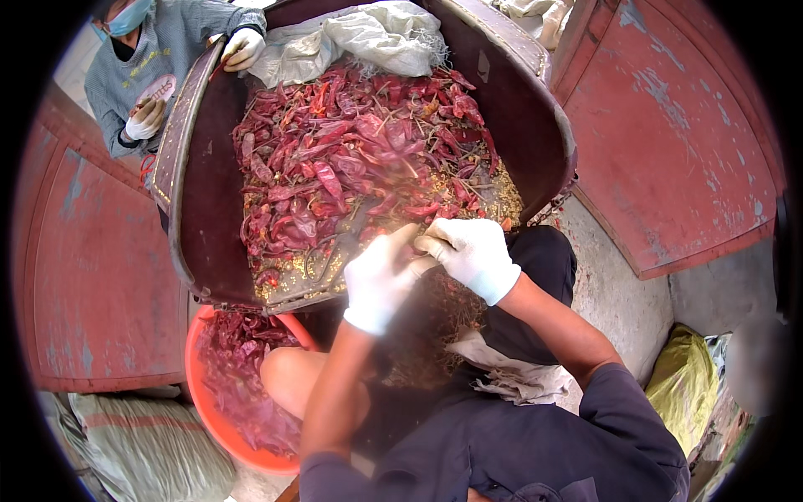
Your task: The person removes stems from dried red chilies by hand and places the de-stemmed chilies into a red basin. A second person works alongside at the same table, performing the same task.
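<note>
My left hand [384, 276] and my right hand [470, 253], both in white knit gloves, meet at the front edge of a dark red metal cart bed [204, 188]. Their fingertips pinch close together around a small reddish piece, apparently a dried chili pepper, mostly hidden by the gloves. Beyond them, a heap of dried red chili peppers [301, 163] fills much of the bed, with loose yellow seeds [508, 197] scattered around it. A dark metal tool with looped handles [323, 254] lies among seeds left of my hands. Below my hands, chili stems [455, 314] are piled up.
An orange-red tub [196, 376] holding chili peppers stands below the cart's left corner, beside my knee. White woven sacking [382, 34] covers the heap's far end. Across the left wall, a masked co-worker [157, 56] wears white gloves. Red metal panels [677, 144] flank the cart; sacks [150, 445] lie lower left.
</note>
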Available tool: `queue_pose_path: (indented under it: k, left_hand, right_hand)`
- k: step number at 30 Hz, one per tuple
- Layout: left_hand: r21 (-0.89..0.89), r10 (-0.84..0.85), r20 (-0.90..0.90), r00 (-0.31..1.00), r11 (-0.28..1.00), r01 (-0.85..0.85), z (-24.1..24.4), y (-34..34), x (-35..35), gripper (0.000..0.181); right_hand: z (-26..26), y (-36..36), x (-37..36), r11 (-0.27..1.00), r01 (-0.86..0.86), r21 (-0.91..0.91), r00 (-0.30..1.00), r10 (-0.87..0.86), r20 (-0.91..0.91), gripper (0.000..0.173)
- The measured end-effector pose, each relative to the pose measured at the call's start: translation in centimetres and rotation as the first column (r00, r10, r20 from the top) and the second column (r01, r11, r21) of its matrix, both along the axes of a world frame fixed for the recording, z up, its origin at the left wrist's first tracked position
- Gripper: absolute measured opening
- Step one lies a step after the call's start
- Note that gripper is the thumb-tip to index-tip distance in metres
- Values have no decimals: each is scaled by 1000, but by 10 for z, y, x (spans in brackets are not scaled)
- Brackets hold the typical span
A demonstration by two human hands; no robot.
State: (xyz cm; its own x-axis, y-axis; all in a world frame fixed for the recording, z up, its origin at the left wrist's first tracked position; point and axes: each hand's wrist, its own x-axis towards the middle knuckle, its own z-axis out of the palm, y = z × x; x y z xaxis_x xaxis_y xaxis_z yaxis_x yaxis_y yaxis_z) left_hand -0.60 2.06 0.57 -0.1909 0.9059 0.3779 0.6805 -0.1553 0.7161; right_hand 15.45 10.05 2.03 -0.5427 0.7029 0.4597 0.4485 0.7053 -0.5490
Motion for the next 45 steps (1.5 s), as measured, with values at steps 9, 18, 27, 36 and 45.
queue_pose_path:
  k: [9,18,27,36,45]
  left_hand:
    - [25,-57,-94,994,998,59,-9,-3,4,17]
    - [90,-102,-126,987,989,114,-11,-2,-2,13]
    - [-280,51,785,617,918,281,18,-11,-7,32]
    - [-108,-14,916,401,954,280,2,-3,-23,42]
    - [-273,190,698,690,962,12,13,-1,-13,18]
  right_hand:
    - [6,-9,-2,985,4,173,968,-47,247,25]
    - [-9,-5,5,363,-218,-906,932,-198,-303,29]
    - [-31,57,11,956,175,236,984,-177,-12,13]
    - [-49,74,-2,930,21,368,914,-167,370,13]
    - [-21,45,4,993,109,-49,984,-101,148,17]
